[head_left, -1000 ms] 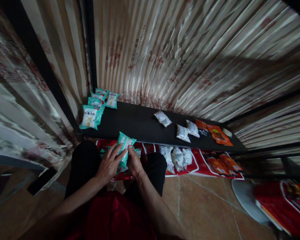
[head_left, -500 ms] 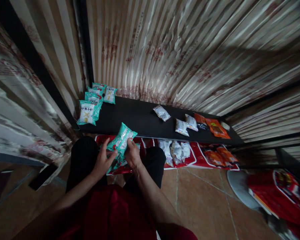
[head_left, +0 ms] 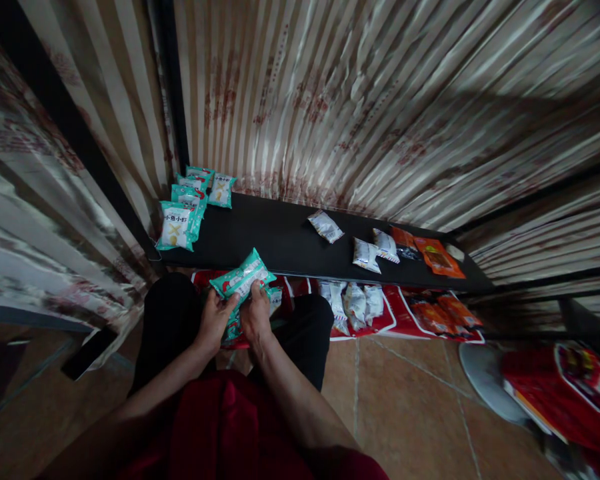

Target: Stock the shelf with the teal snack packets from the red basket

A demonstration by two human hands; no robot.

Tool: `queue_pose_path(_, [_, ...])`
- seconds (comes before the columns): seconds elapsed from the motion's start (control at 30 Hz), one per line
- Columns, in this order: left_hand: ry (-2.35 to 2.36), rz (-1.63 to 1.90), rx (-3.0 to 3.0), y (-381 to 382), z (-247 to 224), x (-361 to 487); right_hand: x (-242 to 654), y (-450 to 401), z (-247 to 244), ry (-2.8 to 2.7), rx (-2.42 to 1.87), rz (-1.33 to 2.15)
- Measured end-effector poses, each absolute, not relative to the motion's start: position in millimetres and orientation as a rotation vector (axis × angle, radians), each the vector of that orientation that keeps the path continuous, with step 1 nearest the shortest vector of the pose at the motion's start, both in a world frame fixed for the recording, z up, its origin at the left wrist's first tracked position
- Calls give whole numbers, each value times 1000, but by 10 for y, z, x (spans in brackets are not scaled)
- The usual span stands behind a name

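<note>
Between my two hands is a teal snack bag (head_left: 243, 275), tilted, in front of the black shelf's near edge. My left hand (head_left: 215, 319) grips its left end, thumb on top. On its right end, my right hand (head_left: 257, 312) has its thumb pressed against the bag. Under the held bag, more teal packets (head_left: 276, 298) lie in a red bag, partly hidden by my hands. At the left end of the black shelf (head_left: 265, 230) stand several teal snack bags (head_left: 175, 227) in a row, with one teal bag (head_left: 222, 191) beside them at the back.
Silver-white packets (head_left: 366, 255) and orange packets (head_left: 437, 257) lie on the shelf's right part. Below are red bags holding white packets (head_left: 355, 303) and orange packets (head_left: 443, 313). A striped curtain (head_left: 290, 100) hangs behind; a dark post (head_left: 77, 127) rises at left. A phone-like dark slab (head_left: 89, 353) lies low left.
The teal bag has turned flatter between my hands. My left fingers have closed on its left end, where they were spread before. The shelf items look unchanged.
</note>
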State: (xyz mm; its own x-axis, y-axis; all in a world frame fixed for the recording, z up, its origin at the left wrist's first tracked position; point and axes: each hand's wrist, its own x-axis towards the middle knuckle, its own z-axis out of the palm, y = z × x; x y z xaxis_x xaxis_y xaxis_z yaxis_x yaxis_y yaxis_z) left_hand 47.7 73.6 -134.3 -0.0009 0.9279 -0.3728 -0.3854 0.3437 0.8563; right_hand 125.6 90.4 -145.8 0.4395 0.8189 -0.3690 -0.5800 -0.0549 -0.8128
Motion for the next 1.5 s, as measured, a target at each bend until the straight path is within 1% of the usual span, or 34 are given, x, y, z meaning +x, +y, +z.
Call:
queue_pose_path(0.1, [1164,1129,657,755,-1355,481,1214,889,-1433,-260,-1157,1157])
queue_pose_path(0.23, [1238,1172,677,788,-1391,435,1235,868,-1368,-251,-1065,1334])
queue_pose_path(0.43, [1215,1193,707,874,-1401,273,1480,815,-1305,-87,-1061,1403])
queue_pose_path(0.57, [1136,1113,750,930,-1351,139,1662,772,-1299,-68,-1038,1502])
queue_pose_path(0.87, [1002,952,936,1034,-1276,-77,1800,731,-1299,-331,-1116,1648])
queue_pose_path(1.1, [1029,869,974,1109,-1237,-171,1810,702,-1375,-496,-1146,1684])
queue_pose_path(1.27, [1005,807,999,1188,-1213,-210,1760,670,-1353,-405,-1155,1665])
queue_pose_path(1.5, [1220,898,957,1225,-1239,-122,1642,629,-1412,-307,-1168,1617])
